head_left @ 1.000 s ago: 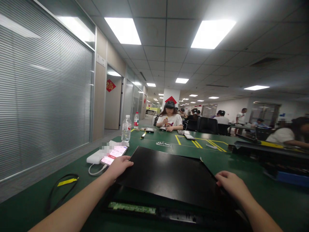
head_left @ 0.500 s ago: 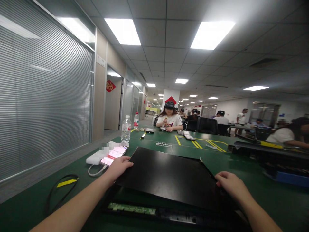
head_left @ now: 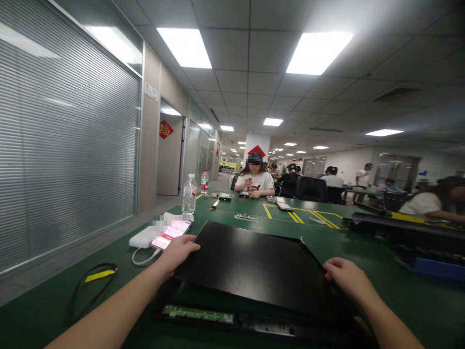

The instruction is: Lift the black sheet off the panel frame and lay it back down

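A flat, glossy black screen panel (head_left: pixel 250 266) lies tilted over a black frame (head_left: pixel 308 329) on the green table. My left hand (head_left: pixel 179 252) is closed on the panel's left edge, thumb toward its top face. At the opposite side, my right hand (head_left: pixel 343 274) has its fingers curled on the right edge, beside a thin black rim; the fingertips are partly hidden. Along the frame's near side runs a strip of green circuit board (head_left: pixel 198 314). Just beyond my left hand lies a lit phone (head_left: pixel 170 236) with a white cable.
A white power bank (head_left: pixel 141 238) and a water bottle (head_left: pixel 189 196) stand at the left, near a black strap loop (head_left: pixel 78 293). A person (head_left: pixel 255 179) sits across the table with a tool in hand. Dark panels (head_left: pixel 403 232) and a blue box (head_left: pixel 439 269) occupy the right.
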The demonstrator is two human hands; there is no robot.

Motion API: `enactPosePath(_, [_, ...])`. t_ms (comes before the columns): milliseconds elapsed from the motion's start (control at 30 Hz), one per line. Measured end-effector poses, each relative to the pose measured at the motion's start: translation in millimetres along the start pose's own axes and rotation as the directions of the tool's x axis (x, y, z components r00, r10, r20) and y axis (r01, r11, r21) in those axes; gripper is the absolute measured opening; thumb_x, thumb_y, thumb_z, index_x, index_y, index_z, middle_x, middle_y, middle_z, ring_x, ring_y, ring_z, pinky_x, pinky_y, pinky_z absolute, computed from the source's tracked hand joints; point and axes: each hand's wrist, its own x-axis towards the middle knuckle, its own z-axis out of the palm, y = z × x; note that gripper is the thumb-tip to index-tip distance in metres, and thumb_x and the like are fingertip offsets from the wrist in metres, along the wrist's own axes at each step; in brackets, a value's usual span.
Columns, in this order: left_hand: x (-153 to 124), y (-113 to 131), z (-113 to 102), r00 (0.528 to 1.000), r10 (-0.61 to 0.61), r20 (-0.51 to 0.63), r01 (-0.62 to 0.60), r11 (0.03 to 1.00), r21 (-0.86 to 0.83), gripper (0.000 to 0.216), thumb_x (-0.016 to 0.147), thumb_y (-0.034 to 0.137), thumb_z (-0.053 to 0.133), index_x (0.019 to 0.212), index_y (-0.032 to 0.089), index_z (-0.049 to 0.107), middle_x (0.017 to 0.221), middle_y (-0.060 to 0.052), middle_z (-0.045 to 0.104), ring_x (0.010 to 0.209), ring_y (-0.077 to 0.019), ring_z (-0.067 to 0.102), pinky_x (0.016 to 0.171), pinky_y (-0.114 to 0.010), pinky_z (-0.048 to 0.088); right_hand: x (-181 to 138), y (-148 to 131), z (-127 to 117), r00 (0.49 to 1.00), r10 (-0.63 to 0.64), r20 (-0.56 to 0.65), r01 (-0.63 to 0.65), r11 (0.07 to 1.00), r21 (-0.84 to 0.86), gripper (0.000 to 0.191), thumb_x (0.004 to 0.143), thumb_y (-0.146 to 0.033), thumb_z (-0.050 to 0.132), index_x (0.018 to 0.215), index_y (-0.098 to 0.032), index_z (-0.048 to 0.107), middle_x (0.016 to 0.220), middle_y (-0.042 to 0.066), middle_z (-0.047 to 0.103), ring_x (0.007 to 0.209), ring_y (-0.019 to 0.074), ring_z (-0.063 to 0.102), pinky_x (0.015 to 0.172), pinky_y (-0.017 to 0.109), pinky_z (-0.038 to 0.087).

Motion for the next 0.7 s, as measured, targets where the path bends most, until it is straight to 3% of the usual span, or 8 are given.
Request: enactPosePath(700, [4.1, -4.2, 0.0, 0.999, -0.01, -0.037, 0.011, 1.0, 0.027, 0.026, 0.059, 0.021, 0.056, 0.083, 0.015, 0.063, 0.072, -0.003, 0.07, 0.073, -0.0205, 0.065, 0.062, -0.026, 0.048, -1.9, -2.3, -1.2, 1.0, 0.008, 0.001, -0.008, 1.0, -0.011, 0.026, 0.068, -0.037, 0.045, 0.075, -0.023, 0.066, 0.072, 0.002, 0.069, 0.07, 0.019, 0.062, 0.057, 0.026, 0.039])
